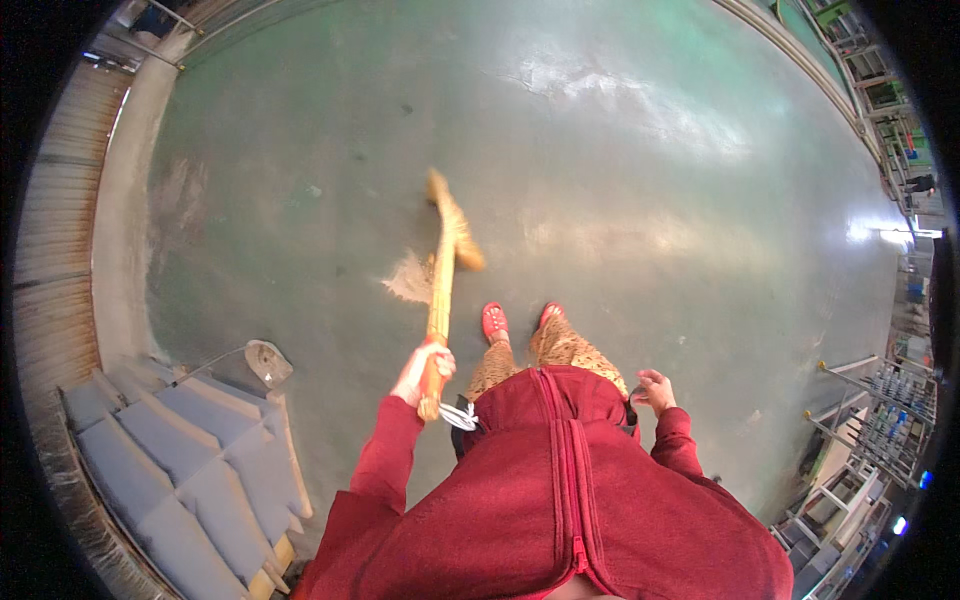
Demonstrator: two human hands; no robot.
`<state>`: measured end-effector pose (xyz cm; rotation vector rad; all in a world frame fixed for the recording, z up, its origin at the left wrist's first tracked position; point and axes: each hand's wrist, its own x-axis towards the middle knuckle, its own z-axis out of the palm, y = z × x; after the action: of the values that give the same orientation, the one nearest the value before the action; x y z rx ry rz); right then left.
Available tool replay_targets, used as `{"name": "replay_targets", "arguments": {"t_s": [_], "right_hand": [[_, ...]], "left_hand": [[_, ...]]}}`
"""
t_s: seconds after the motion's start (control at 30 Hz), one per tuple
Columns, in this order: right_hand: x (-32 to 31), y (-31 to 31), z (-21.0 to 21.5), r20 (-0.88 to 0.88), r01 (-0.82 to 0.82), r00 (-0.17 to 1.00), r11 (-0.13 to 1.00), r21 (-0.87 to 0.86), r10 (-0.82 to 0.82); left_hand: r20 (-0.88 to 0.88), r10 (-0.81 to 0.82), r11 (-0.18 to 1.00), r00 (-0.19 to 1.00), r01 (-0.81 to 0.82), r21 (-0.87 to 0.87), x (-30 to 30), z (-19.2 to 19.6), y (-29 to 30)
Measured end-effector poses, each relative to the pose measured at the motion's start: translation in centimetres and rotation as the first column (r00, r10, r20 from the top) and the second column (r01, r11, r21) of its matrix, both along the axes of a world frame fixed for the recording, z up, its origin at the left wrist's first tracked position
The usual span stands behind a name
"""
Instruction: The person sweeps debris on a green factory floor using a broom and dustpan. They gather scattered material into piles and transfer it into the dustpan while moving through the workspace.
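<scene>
My left hand (424,372) is wrapped round the upper end of a broom's yellow-orange handle (441,290), beside my left hip. The broom head (456,228) is yellow, blurred by motion, and lies over the floor ahead of my feet. Next to the handle, a light brown patch of what looks like dust (408,280) shows on the green floor (330,250). My right hand (656,392) hangs by my right hip, fingers loosely bent and apart from the thumb, with nothing visible in it. White cords (461,415) dangle at my waist near the left hand.
Grey panels or stacked sheets (190,450) stand at the lower left, with a beige scoop-like piece (268,363) beside them. A corrugated wall (65,220) runs along the left. Metal racks (890,400) with parts stand at the right. My red shoes (495,322) are on the floor.
</scene>
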<state>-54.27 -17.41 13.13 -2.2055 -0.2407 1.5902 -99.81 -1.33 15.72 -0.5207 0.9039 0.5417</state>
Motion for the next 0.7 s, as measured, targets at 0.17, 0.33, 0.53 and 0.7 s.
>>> {"name": "replay_targets", "arguments": {"t_s": [0.17, 0.33, 0.53, 0.7], "right_hand": [[2.9, -1.7, -2.7, 0.027, -0.027, 0.999, 0.98, -0.199, 0.033], [9.2, 0.2, -6.2, -0.011, -0.05, 0.999, 0.962, -0.267, 0.049], [17.3, 11.0, -2.0, 0.008, 0.133, 0.991, 0.991, -0.001, -0.133], [23.4, 16.7, 1.0, 0.053, 0.093, 0.995, 0.993, -0.077, -0.089]], "left_hand": [[0.014, -0.239, 0.926, 0.971, 0.223, 0.305, 6.6, 5.4, 3.7], [0.356, -0.359, 0.921, 0.863, 0.265, 0.287, 20.5, 0.6, 13.3], [0.419, -0.382, 0.894, 0.824, 0.214, 0.395, 43.1, -4.6, 26.9], [0.178, -0.297, 0.79, 0.938, 0.137, 0.597, 47.5, -10.2, 35.5]]}}
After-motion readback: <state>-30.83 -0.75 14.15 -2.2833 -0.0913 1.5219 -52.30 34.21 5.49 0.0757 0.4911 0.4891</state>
